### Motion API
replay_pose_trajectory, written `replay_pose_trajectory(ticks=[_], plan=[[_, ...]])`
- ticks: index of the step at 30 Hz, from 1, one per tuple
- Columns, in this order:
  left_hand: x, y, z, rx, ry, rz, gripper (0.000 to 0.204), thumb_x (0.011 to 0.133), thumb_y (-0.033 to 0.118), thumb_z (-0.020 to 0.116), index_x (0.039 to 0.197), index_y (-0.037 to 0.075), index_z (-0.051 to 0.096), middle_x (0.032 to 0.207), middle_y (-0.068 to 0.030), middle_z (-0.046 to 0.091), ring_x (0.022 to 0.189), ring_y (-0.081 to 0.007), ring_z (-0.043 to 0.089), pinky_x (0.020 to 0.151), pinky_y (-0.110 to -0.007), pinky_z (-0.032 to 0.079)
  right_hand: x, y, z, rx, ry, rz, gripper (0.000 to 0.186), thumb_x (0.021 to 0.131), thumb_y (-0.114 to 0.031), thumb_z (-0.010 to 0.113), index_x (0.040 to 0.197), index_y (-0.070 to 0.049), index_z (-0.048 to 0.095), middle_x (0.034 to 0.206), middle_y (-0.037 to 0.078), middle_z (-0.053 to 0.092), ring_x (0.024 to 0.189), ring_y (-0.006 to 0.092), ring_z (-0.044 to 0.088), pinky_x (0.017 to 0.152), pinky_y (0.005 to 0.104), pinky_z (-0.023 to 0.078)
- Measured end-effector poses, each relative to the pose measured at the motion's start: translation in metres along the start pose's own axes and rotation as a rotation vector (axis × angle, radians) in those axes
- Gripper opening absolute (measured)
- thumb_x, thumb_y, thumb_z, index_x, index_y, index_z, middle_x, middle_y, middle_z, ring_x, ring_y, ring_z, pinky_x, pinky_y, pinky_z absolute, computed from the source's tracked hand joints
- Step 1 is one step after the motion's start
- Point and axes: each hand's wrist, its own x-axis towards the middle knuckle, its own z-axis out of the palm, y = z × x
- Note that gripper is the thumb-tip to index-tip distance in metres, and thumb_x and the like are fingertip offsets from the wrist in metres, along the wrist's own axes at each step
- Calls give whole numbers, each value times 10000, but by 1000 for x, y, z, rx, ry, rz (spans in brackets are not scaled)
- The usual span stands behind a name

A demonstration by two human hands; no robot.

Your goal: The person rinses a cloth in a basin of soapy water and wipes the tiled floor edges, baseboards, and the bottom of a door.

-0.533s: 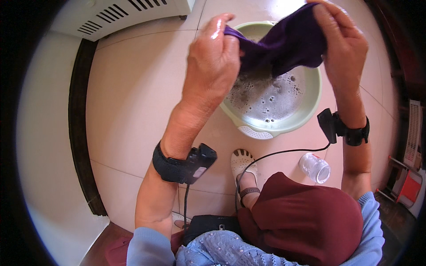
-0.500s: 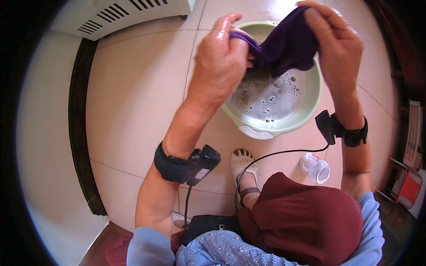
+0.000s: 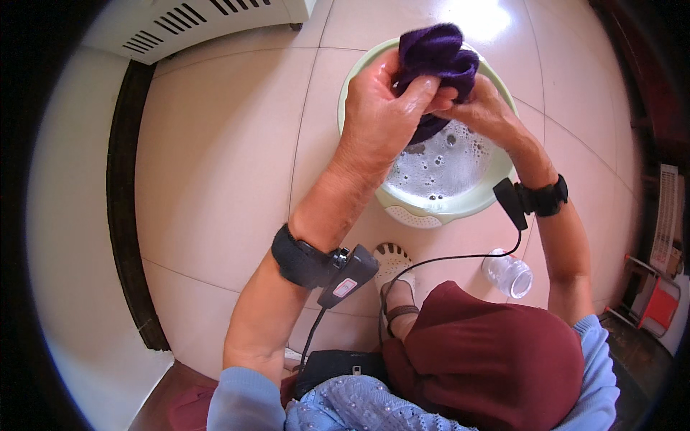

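Note:
My left hand [image 3: 381, 108] is closed on a bunched dark purple cloth [image 3: 435, 54], its thumb pressed across the front. My right hand [image 3: 489, 115] also grips the cloth from the right, fingers partly hidden behind it and my left hand. The cloth is held above a pale green plastic basin [image 3: 496, 179] of soapy, bubbly water [image 3: 445, 172]. Black straps with small boxes and cables are on my left forearm [image 3: 313, 266] and right forearm [image 3: 539, 194].
A clear plastic jar [image 3: 507, 273] lies on the tiled floor [image 3: 215, 179] below the basin, near my sandalled foot [image 3: 395, 269]. A white slotted appliance [image 3: 194, 25] stands at upper left, beside a wall. A red-and-silver folding step [image 3: 654, 302] and a white grille [image 3: 665, 215] are at the right.
The cloth has gone from stretched between spread-apart hands to a bunched wad. My right hand moved left and down toward my left hand, which turned and shifted right.

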Motion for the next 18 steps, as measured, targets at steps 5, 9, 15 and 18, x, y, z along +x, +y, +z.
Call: replay_pose_trajectory(ticks=[5,9,15,18], plan=[[-6,-47,-19,51,314,-334,517,857,89,526,1296,-28,280,1163,-171,449,982,-264,548,761,-363,522,10,77,1,-530,172,146,420,704,-80,640,1090,-34,481,867,194,609,831,274,607,724,359,474],[-18,-58,-23,-40,316,-416,545,854,95,520,1308,-22,242,1159,-177,406,984,-299,533,745,-387,526,7,88,20,-586,-161,226,505,692,-89,625,1164,-41,452,948,240,575,872,381,574,765,424,459],[-26,-62,-9,-189,373,-527,517,861,116,520,1312,50,275,1197,-173,353,1055,-364,487,772,-427,510,4,90,9,-655,-104,148,614,688,-41,584,1257,0,357,1044,257,559,1004,391,538,863,418,427],[-27,-70,-6,-174,412,-607,590,889,250,516,1362,126,186,1287,-146,323,1122,-440,400,862,-555,412,-4,82,14,-607,-171,237,600,703,-22,557,1259,15,336,1052,254,556,1023,390,527,877,413,411]])
